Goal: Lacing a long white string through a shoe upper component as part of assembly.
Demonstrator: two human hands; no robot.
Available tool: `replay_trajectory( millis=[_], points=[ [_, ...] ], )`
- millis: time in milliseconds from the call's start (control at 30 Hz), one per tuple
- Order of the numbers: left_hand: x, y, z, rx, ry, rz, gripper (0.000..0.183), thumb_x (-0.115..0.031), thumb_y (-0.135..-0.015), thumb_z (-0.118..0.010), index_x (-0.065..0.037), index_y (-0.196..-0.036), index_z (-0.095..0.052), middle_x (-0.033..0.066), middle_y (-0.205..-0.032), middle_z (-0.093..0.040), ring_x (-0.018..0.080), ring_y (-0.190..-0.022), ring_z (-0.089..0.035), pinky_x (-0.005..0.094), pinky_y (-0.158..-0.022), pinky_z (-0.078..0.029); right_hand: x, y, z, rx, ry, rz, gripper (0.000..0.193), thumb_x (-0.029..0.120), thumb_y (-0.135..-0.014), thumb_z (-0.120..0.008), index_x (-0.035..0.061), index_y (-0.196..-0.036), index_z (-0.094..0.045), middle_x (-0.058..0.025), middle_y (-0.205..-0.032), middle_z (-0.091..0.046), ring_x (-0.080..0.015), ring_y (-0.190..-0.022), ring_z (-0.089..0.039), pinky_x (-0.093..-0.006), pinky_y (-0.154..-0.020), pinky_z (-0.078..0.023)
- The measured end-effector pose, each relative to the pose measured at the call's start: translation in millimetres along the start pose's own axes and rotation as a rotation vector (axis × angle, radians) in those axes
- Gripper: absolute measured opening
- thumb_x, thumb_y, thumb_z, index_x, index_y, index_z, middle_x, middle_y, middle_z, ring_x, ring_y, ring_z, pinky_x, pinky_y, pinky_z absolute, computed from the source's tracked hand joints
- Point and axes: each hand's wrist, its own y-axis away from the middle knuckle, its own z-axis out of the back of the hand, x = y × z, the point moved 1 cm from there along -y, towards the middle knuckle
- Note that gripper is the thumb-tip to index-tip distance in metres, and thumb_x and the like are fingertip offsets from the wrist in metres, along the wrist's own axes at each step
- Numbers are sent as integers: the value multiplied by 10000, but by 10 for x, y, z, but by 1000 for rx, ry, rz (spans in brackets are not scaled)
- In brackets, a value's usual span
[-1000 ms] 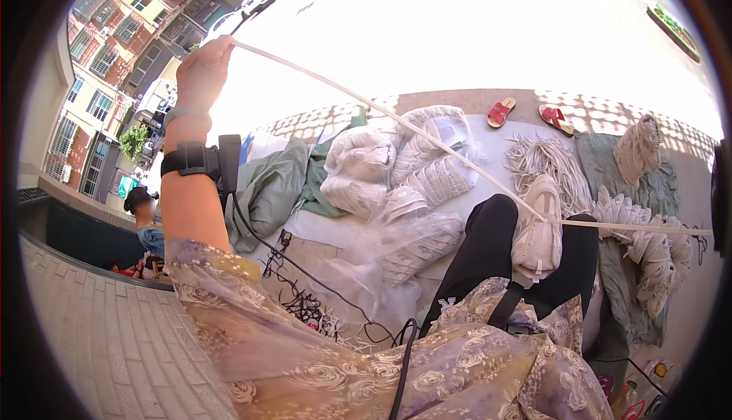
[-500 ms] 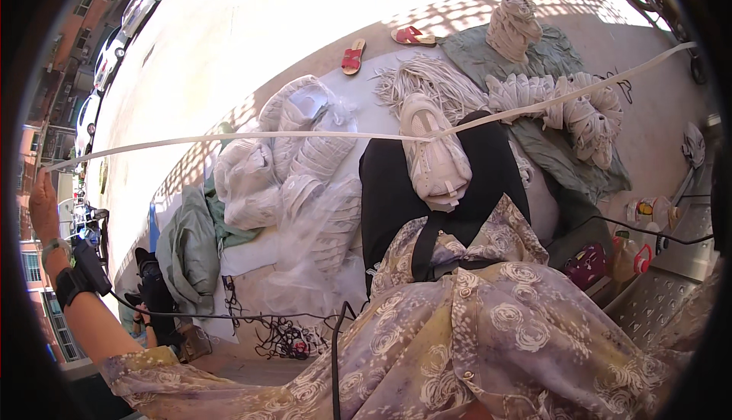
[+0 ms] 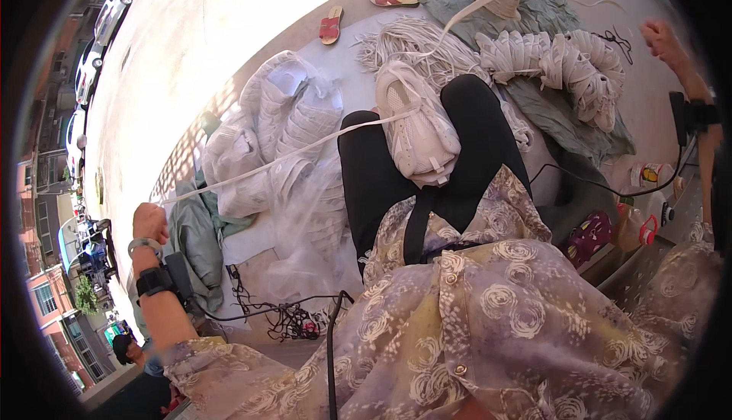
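Observation:
A white sneaker (image 3: 427, 142) lies between my knees, with a long flat white shoelace (image 3: 293, 151) running out to both sides. My left hand (image 3: 151, 223) is closed on the left end, and that stretch is nearly straight. The right stretch arcs slackly upward past the loose laces. Off at the far right is my right hand (image 3: 665, 43), raised with its fingers curled. The lace's right end fades close to that hand, and whether the fingers hold it cannot be made out.
White shoes (image 3: 267, 138) in clear plastic lie left of my knees. Loose white laces (image 3: 427, 43) and wrapped white bundles (image 3: 587, 77) lie ahead, partly on green cloth (image 3: 610, 132). Red slippers (image 3: 331, 25) stand at the far edge. A black cable (image 3: 332, 359) crosses my lap.
My left hand has come inward and lower with its lace end. The right hand has come into view. The right stretch of lace went from taut to a slack arc.

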Motion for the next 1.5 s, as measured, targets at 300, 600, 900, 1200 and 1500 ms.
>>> replay_trajectory(
  millis=[300, 600, 900, 1200, 1500],
  points=[
    [-2241, 1221, -2278, 1019, 672, -482, 284, -238, -874, -494, -33, -699, -585, 55, -580, -589, 86, -423, -518, 187, -410, -405, 1877, 980, -2676, 820, -1257, -107, 229, 234, -874, -551, 77, -708, -544, 51, -554, -456, -24, -390, -339, -182, -352, -245],
    [-3249, 1634, -2569, -98, 248, -1496, 95, -94, -715, -586, -29, -784, -578, 87, -915, -575, 295, -788, -527, 352, -697, -441, 2505, 806, -3082, 553, -1350, -9, 98, 92, -805, -557, 52, -718, -534, -10, -631, -560, -74, -503, -520, -205, -431, -420],
    [-3273, 1619, -2601, -126, 291, -1468, 98, -56, -685, -598, -25, -745, -527, 101, -965, -557, 303, -834, -516, 375, -724, -435, 2572, 775, -3298, 324, -1321, 146, 64, 45, -782, -555, -1, -741, -537, -33, -600, -559, -85, -513, -525, -242, -477, -435],
    [-3254, 1607, -2614, -97, 315, -1465, 109, -44, -684, -597, -22, -763, -525, 126, -1025, -554, 320, -889, -515, 382, -769, -428, 2579, 773, -3280, 67, -1021, 359, 85, 81, -757, -545, 1, -784, -538, -154, -663, -576, -303, -614, -572, -349, -575, -451],
    [-3137, 1571, -2618, -91, 540, -1399, 98, -48, -724, -605, -3, -810, -594, 127, -952, -589, 289, -850, -560, 353, -725, -443, 2641, 818, -3149, -84, -681, 635, 60, 87, -788, -511, 30, -795, -526, -150, -809, -561, -343, -767, -565, -403, -660, -457]
  ],
)
